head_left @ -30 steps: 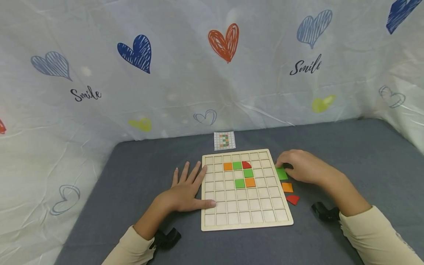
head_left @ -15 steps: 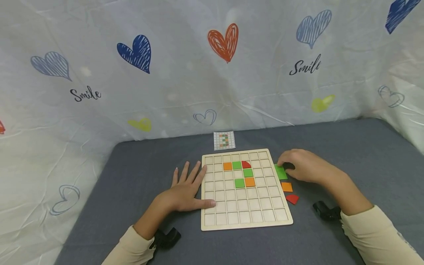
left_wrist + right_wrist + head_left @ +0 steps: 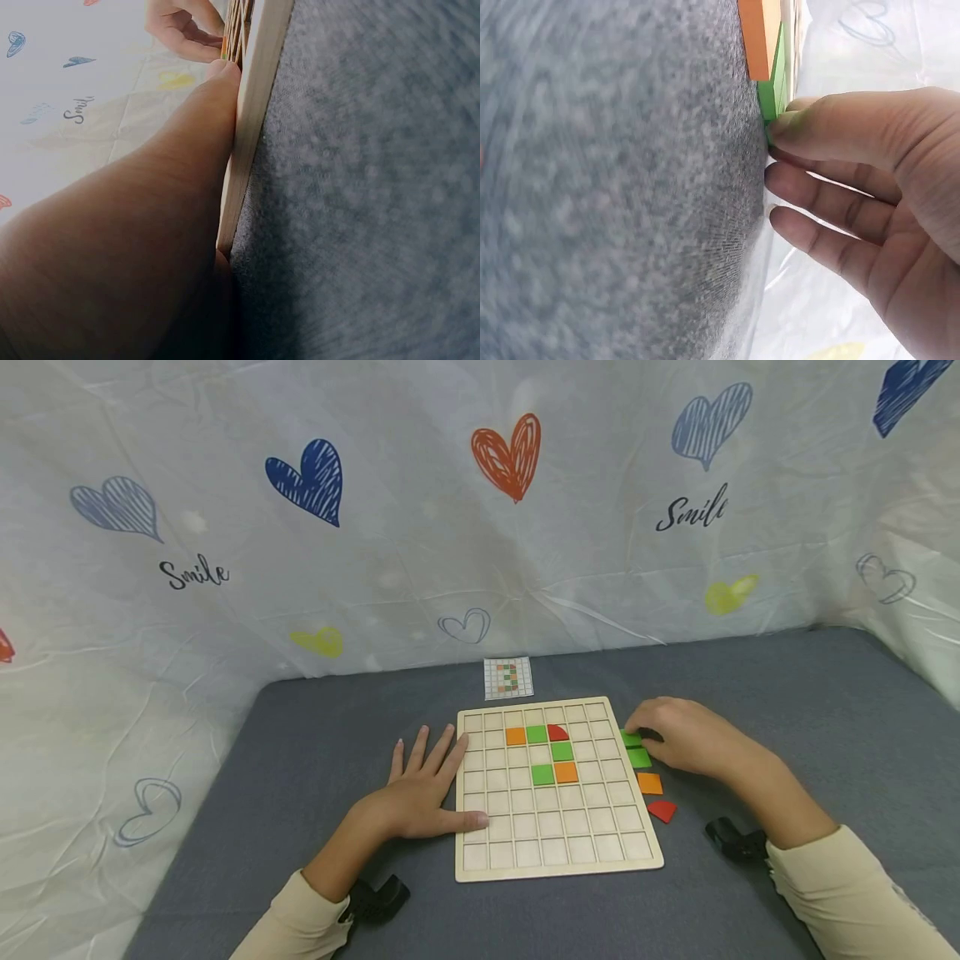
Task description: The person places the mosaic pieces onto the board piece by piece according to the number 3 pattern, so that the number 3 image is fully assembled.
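Observation:
My left hand [image 3: 420,802] lies spread at the left side of the wooden grid board [image 3: 558,874], its thumb over the board's edge squares. At the board's right side, my right hand [image 3: 693,737] pinches a green square tile [image 3: 629,738] between thumb and curled fingers. A second green tile [image 3: 640,758] lies just in front of it. The right wrist view has the thumb [image 3: 810,129] against the green side of the tiles, close to the cloth. On the board sit green tiles [image 3: 536,734], orange tiles [image 3: 566,772] and a red quarter-round tile [image 3: 557,732].
Off the board's right edge lie an orange square tile [image 3: 649,783] and a red quarter-round tile [image 3: 662,812]. Behind the board is a small printed card [image 3: 508,678] with a coloured grid pattern. Grey cloth [image 3: 337,735] covers the table; a heart-printed sheet [image 3: 405,527] hangs behind it.
The green tiles, which looked like one block before, now show a gap between two pieces, the farther one at my right fingers. My left hand and the board have stayed still.

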`<state>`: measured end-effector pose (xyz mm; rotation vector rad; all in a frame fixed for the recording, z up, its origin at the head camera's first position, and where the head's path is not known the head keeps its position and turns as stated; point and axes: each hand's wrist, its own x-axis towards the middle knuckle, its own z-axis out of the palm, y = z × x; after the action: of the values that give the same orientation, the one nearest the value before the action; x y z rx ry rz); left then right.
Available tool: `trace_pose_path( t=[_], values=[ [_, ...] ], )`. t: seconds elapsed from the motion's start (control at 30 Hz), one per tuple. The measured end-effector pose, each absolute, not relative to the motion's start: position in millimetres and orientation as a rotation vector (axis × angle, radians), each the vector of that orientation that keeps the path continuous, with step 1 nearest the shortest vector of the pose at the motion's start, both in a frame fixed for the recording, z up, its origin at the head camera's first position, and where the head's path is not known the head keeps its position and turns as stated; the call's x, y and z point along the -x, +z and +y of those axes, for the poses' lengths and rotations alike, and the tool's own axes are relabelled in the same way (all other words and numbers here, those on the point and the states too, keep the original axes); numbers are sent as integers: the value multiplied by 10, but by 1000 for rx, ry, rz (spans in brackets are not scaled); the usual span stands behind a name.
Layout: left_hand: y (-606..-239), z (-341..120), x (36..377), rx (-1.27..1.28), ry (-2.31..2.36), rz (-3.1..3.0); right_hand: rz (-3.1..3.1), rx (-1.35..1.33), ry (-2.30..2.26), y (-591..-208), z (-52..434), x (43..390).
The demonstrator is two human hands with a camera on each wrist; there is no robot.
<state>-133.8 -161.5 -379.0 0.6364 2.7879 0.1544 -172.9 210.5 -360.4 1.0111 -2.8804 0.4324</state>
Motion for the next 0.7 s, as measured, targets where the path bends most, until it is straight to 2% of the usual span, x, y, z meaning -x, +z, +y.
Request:
trace_pose_path(
  t=[0.7],
  values=[
    [-3801, -1624, 1345, -646, 207, 2763, -2881, -1068, 508, -3504, 2084, 1676]
  ],
)
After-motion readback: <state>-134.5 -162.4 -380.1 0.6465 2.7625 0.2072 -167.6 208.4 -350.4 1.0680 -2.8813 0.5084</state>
